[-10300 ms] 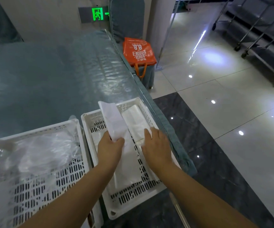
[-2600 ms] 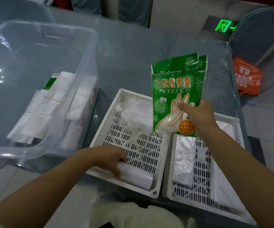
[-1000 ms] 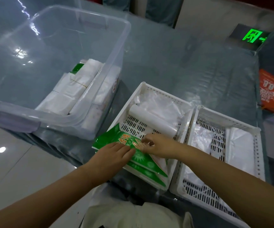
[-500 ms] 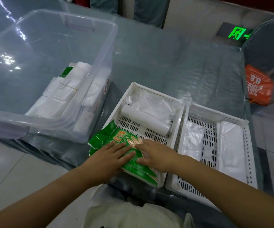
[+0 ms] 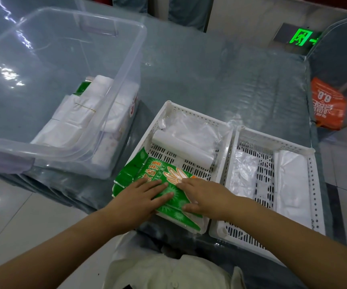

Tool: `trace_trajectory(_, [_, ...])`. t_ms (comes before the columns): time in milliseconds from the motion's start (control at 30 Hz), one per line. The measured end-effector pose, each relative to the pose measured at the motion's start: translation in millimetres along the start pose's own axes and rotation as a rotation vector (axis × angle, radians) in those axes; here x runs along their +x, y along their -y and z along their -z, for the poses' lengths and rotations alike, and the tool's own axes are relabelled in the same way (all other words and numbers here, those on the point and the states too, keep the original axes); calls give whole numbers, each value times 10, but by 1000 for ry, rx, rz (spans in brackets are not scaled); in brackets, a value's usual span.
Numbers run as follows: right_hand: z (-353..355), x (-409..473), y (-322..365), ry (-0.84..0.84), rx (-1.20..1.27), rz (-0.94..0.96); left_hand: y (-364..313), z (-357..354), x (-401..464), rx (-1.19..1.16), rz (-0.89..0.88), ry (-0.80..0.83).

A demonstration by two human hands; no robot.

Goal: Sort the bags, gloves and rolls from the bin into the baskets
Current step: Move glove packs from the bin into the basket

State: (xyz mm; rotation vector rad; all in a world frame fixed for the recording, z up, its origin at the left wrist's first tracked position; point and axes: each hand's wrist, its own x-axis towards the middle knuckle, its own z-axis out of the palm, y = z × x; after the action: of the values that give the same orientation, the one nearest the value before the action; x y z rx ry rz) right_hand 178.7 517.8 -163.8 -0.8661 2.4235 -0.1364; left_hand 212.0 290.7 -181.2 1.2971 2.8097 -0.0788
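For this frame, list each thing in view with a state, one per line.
Clear bin: lidless, white packs inside.
Left basket: holds roll, clear bags, glove packs.
Glove packs: flat under both hands.
Roll: lying down.
Right basket: holds bags.
Left hand: pressing flat.
Right hand: pressing flat.

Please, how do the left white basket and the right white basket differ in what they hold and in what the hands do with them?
The left basket holds green glove packs, a white roll and clear film; the right basket holds only white and clear bags. The left hand and right hand press flat on the packs in the left basket; no hand touches the right basket. Both are white, slotted and stand side by side.
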Motion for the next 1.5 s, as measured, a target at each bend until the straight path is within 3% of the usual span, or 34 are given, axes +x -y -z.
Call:
trace_trajectory(400, [-21,-18,24,-72,31,49,-48,-12,19,-1,57,57])
trace_trajectory(500, [-10,-45,2,-59,32,61,-29,-7,12,-44,153,43])
trace_trajectory(633, [1,-43,-50,-51,68,53,-29,-89,23,-144,263,154])
trace_trajectory(1000, [158,-60,-124,-9,114,12,37,208,12,-198,202,176])
trace_trajectory(1133, [513,-24,-75,-123,80,1,182,682,27,-159,165,35])
trace_trajectory(1300, [1137,122,227,-420,151,27,580,1337,-102,-42,140,-228])
trace_trajectory(1500, [1793,509,868,-726,187,139,1445,1678,-522,13,231,-335])
